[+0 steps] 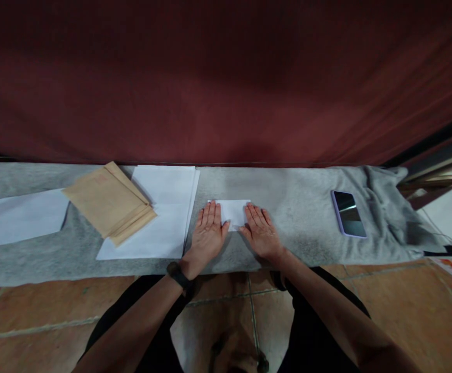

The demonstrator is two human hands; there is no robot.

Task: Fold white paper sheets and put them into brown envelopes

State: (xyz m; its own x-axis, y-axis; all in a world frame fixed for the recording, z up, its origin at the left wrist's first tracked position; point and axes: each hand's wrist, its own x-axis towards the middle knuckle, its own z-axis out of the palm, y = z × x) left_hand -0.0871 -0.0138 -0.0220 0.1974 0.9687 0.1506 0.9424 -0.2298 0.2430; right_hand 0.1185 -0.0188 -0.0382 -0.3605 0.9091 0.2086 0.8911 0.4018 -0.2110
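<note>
A small white piece of paper (235, 213), apparently folded, lies flat on the grey cloth. My left hand (209, 228) rests palm down over its left end, fingers stretched out and pointing away from me. Over the right end, my right hand (261, 231) presses flat in the same way, with its thumb toward the middle. The paper's centre shows between the two thumbs, while its ends are hidden under my fingers. Neither hand grips anything. A dark band (179, 277) is on my left wrist.
Left of my hands, several brown envelopes (107, 199) lie partly over a stack of white sheets (167, 217). Another white sheet (19, 217) is farther left. A phone (349, 213) in a purple case lies to the right on the grey cloth (299, 207). A dark red curtain (210, 103) hangs behind.
</note>
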